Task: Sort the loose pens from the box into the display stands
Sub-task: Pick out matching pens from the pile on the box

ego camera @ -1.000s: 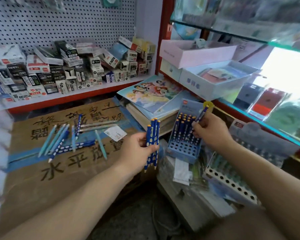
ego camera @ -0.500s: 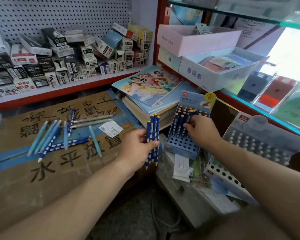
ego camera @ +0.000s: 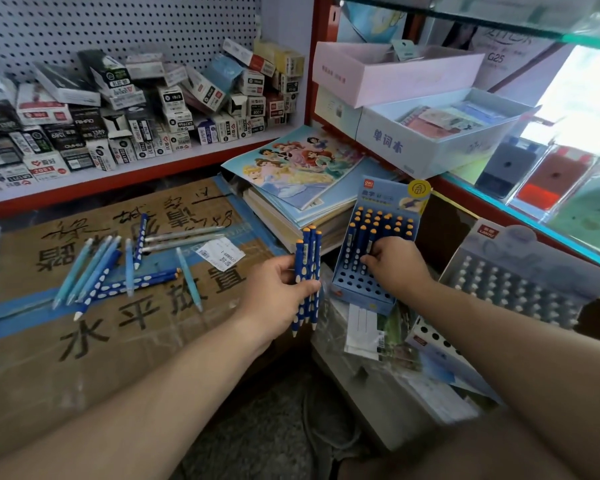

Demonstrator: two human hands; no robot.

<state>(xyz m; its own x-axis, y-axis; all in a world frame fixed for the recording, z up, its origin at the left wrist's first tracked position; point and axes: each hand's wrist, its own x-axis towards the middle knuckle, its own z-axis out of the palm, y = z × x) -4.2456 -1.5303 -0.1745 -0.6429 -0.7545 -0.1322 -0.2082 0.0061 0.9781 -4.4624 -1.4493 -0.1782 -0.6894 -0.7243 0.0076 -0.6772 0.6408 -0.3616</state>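
The left hand (ego camera: 278, 292) is closed around a bunch of dark blue pens (ego camera: 307, 268) with white dots and orange tops, holding them upright just left of the blue display stand (ego camera: 357, 292), the tips pointing down below the palm. The right hand (ego camera: 395, 265) is over the middle of that stand with its fingers curled, pinching a standing pen (ego camera: 370, 244) whose lower end sits in one of the holes. The stand leans back, its printed card (ego camera: 392, 192) at the far end; the rows nearest the card are filled with the same orange-topped pens, while the rows of holes nearest the person are open. Well to the left, loose pens lie scattered on top of a flat cardboard box (ego camera: 118, 341) with large black writing and blue tape: several light blue pens (ego camera: 84, 268) lie fanned side by side, and dotted dark blue pens (ego camera: 139, 280) lie across and beside them. A white paper label (ego camera: 220, 253) lies on the box near them. To the right of the blue stand a second, grey stand (ego camera: 520, 282) holds rows of pale-topped pens. Behind the hands is a stack of books (ego camera: 291, 168) with a cartoon cover on top, and on the shelf (ego camera: 118, 174) at the back stand many small cartons (ego camera: 136, 116) before a white pegboard.
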